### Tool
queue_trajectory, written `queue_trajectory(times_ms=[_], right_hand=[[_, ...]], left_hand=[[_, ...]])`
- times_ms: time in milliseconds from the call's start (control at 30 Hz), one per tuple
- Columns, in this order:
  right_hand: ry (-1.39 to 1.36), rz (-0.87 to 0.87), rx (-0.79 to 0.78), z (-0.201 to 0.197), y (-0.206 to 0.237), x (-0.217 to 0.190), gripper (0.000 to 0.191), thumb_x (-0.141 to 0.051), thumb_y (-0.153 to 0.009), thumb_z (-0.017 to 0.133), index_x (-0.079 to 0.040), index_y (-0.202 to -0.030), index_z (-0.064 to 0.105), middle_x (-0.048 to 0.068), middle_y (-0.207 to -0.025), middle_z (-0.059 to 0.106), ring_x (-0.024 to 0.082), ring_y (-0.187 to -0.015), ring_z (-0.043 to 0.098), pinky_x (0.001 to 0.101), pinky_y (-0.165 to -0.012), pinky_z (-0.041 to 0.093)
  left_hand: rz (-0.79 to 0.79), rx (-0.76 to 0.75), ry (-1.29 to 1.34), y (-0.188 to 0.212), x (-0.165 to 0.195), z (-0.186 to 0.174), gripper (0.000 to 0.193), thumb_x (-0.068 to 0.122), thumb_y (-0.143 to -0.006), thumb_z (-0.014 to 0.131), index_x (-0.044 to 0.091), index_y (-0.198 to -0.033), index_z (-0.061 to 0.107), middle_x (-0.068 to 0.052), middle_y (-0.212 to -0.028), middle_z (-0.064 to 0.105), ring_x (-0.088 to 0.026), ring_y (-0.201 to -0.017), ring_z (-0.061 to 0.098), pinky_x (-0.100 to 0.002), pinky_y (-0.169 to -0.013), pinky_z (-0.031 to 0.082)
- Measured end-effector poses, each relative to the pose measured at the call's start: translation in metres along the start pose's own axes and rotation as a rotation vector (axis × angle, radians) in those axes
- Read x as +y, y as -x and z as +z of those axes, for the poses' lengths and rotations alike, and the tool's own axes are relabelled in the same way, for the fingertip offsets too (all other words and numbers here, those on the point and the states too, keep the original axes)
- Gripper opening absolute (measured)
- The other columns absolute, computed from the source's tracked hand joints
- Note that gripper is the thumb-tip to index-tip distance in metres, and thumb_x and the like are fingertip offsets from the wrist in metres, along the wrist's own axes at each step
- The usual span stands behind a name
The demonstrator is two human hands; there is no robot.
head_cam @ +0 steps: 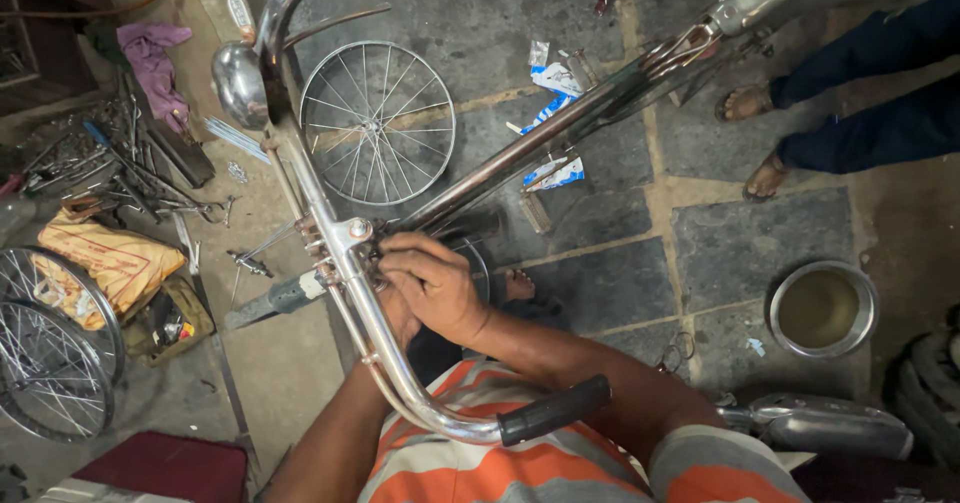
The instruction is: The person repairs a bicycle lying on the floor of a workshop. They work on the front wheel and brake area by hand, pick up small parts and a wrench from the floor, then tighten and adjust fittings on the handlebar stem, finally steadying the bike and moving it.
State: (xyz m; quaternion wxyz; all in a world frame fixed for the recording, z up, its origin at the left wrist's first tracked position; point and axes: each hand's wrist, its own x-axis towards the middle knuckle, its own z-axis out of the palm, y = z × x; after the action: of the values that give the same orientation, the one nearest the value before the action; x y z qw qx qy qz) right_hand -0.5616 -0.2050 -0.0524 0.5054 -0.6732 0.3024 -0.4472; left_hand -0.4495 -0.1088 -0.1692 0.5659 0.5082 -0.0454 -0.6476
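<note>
Stone floor (600, 293) lies strewn with a loose spoked wheel (377, 123), tools (120, 168) and a metal bowl (823, 308). Right hand (432, 285) curls its fingers onto the chrome handlebar (345, 263) at the stem; left hand (398, 315) sits beneath, mostly hidden, grip unclear

My left hand (398, 315) hides behind the handlebar (375, 333); at the upper right, the frame's edge cuts off a bystander's legs (860, 93).
</note>
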Motion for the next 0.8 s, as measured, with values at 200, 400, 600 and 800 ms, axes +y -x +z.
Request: queue_trajectory(times_ms=[200,400,600,800], right_hand=[[0.025,-0.017,-0.007,-0.003,0.001,-0.002,0.013,0.0,-0.091,0.073,-0.002,-0.104,0.071,0.014,-0.119,0.072,0.029,-0.112,0.072,0.0367,-0.099,0.06],[0.002,0.007,0.013,-0.004,0.001,-0.006,0.011,0.001,-0.092,0.072,-0.002,-0.102,0.071,0.013,-0.118,0.072,0.029,-0.111,0.073,0.0362,-0.097,0.06],[-0.032,0.034,0.016,-0.003,0.001,-0.008,0.012,0.001,-0.091,0.073,-0.001,-0.101,0.069,0.014,-0.118,0.073,0.03,-0.109,0.073,0.0364,-0.095,0.06],[-0.047,0.054,0.002,-0.001,0.0,-0.005,0.012,0.002,-0.091,0.072,0.0,-0.101,0.068,0.014,-0.118,0.073,0.029,-0.108,0.074,0.0348,-0.093,0.061]], left_hand=[[-0.042,-0.056,-0.051,0.007,0.007,-0.001,0.038,0.034,-0.108,0.048,0.008,-0.136,0.052,-0.009,-0.122,0.062,-0.016,-0.115,0.065,-0.028,-0.087,0.058],[-0.065,0.031,-0.049,0.012,0.01,0.005,0.035,0.031,-0.106,0.048,0.009,-0.133,0.052,-0.009,-0.119,0.064,-0.016,-0.11,0.067,-0.028,-0.084,0.058],[0.257,-0.129,-0.776,0.003,0.008,-0.009,0.027,0.015,-0.102,0.053,0.007,-0.128,0.059,-0.007,-0.112,0.065,-0.016,-0.105,0.068,-0.029,-0.078,0.057],[0.77,-0.158,-1.385,-0.003,0.009,-0.015,0.035,0.006,-0.09,0.064,0.007,-0.124,0.06,-0.012,-0.112,0.065,-0.028,-0.107,0.067,-0.04,-0.084,0.053]])
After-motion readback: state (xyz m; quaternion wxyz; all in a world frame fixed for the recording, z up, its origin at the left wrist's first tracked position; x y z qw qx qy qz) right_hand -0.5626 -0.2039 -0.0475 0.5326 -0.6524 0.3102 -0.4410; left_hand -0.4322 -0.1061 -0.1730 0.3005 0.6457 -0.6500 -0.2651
